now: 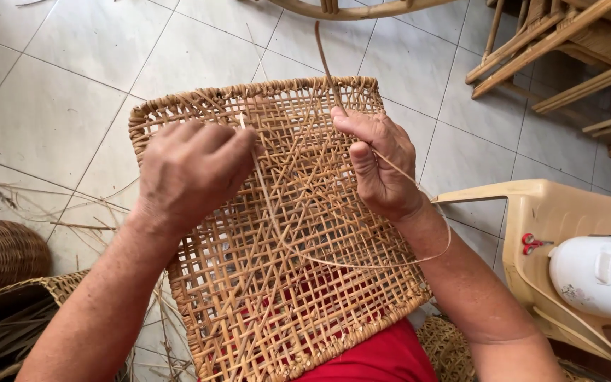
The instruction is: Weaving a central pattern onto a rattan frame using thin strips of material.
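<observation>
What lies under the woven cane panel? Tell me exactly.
Through the open weave of the cane panel, red cloth shows near its lower edge, pale floor tiles beyond. The left hand and right hand cover parts.

The single head camera looks steeply down, close over a woven cane panel (277, 226) and tiled floor (51, 106).
</observation>
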